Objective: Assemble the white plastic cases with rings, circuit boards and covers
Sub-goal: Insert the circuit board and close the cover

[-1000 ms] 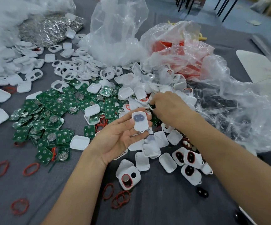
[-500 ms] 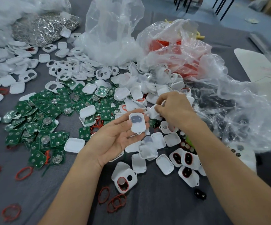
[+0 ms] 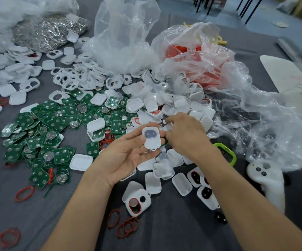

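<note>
White plastic case (image 3: 151,137), probably light, stiff and slick, is pinched between the thumb and fingers of the left hand (image 3: 126,156), above the heap of parts (image 3: 164,171). Its rims look the surest hold. The right hand (image 3: 184,134) curls just beside it; whether it holds anything cannot be told.

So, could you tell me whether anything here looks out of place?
Yes: a white handheld controller with buttons lies at the right, beside the plastic bag; it matches nothing being assembled.
</note>
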`<act>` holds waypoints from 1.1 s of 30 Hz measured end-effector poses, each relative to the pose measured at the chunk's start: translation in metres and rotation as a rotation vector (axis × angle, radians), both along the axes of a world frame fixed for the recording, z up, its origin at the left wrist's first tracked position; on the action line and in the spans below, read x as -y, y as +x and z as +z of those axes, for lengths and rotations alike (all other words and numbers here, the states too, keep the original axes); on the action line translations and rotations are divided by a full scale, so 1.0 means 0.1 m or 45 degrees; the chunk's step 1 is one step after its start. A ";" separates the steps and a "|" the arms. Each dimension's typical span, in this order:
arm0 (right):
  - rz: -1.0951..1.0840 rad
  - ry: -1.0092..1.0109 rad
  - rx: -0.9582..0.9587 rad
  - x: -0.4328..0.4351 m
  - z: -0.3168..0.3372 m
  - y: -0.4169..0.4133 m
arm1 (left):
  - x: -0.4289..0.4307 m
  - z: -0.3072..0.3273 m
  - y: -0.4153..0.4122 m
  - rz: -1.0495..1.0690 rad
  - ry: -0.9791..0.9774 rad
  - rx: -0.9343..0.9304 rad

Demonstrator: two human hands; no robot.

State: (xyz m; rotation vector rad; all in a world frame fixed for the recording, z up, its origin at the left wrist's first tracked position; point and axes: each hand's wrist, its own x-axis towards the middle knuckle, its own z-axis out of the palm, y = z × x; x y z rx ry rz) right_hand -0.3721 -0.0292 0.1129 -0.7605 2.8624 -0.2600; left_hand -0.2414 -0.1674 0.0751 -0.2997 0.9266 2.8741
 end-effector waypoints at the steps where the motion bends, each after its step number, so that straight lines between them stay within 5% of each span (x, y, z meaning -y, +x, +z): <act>1: -0.029 -0.027 0.030 0.00 -0.01 -0.03 | 0.00 0.00 0.00 -0.002 -0.005 -0.001; 3: -0.105 -0.215 0.091 -0.05 0.05 -0.09 | 0.00 0.01 0.00 -0.005 -0.003 0.002; 6: -0.313 -0.963 0.284 -0.22 0.17 -0.21 | 0.01 0.01 0.00 -0.002 -0.009 0.005; 9: -0.235 -0.949 0.695 -0.24 0.19 -0.14 | 0.00 0.00 0.00 -0.006 -0.011 0.012; 13: -0.457 -1.591 1.133 -0.26 0.20 -0.09 | 0.02 0.00 0.00 -0.010 -0.004 0.020; 22: -0.435 -1.703 1.595 -0.25 0.15 0.14 | -0.01 0.00 0.00 -0.045 -0.046 0.020; 33: -0.343 -1.634 1.407 -0.25 0.15 0.18 | -0.03 0.01 -0.01 -0.052 -0.037 0.038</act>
